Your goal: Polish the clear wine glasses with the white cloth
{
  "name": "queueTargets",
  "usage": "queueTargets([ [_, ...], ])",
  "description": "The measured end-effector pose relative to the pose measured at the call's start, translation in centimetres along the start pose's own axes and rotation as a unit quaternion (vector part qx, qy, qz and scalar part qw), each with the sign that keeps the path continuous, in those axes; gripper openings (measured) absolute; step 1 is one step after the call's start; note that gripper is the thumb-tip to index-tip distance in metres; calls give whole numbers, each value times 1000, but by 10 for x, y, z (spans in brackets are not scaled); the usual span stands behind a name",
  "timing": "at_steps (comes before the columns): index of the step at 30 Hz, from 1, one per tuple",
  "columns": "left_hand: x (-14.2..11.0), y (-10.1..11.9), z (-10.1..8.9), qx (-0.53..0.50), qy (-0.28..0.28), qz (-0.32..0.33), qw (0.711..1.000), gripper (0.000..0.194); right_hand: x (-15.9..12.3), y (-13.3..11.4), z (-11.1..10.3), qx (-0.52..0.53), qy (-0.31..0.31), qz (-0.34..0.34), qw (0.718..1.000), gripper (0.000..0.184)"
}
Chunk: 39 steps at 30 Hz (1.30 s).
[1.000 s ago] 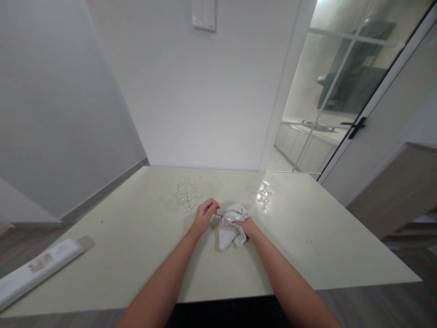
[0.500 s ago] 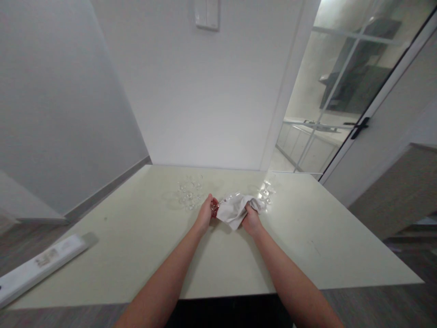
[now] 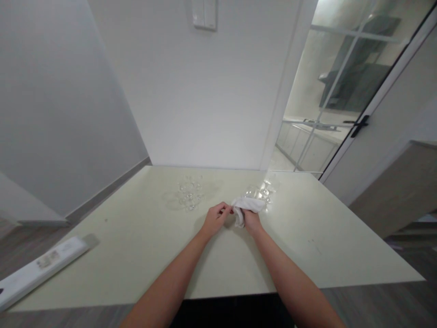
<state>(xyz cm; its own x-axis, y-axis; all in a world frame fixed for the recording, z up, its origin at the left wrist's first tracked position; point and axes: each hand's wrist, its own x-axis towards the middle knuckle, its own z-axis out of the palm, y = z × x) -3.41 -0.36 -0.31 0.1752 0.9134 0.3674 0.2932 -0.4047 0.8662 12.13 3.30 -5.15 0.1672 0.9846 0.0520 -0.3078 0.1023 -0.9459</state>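
Note:
My right hand (image 3: 251,222) is closed on a bunched white cloth (image 3: 246,206), which wraps something I cannot see. My left hand (image 3: 215,217) is pinched at the cloth's left end, its fingertips on a small clear glass part that I cannot make out well. Both hands hover just over the cream table (image 3: 136,255), near its middle. A cluster of clear glasses (image 3: 189,193) stands behind my left hand. Another clear glass (image 3: 264,191) stands just beyond the cloth on the right.
A long white box (image 3: 41,269) lies at the table's left edge. The white wall with a light switch (image 3: 204,13) rises behind the table. A glass door with a black handle (image 3: 357,125) stands at the right, and a wooden cabinet (image 3: 399,191) beyond the table's right side.
The cloth was spread between both hands half a second ago; now it is bunched tight in my right hand. My left hand has shifted right, closer to the cloth.

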Motion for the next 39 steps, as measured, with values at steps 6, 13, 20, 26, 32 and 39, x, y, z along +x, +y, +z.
queueTargets([
  [6, 6, -10, -14, -68, 145, -15, 987, 24, -9, 2, 1, -118, -86, -1, 989, 30],
  [13, 7, -9, -10, -151, 101, -2, 983, 30, -27, -12, 7, -188, -264, -30, 945, 27],
  [20, 6, -13, -12, -289, -5, -52, 956, 42, -34, -16, 8, -154, -300, 32, 941, 30],
  [26, 7, -19, -6, -279, 37, -67, 957, 55, -31, -19, 13, -172, -289, -38, 941, 20],
  [32, 4, -14, -8, -370, -56, -64, 925, 61, -38, -18, 10, -139, -303, 123, 935, 23],
  [39, 7, -14, -6, -297, 26, -80, 951, 56, -36, -27, 18, -142, -257, -29, 956, 23],
])
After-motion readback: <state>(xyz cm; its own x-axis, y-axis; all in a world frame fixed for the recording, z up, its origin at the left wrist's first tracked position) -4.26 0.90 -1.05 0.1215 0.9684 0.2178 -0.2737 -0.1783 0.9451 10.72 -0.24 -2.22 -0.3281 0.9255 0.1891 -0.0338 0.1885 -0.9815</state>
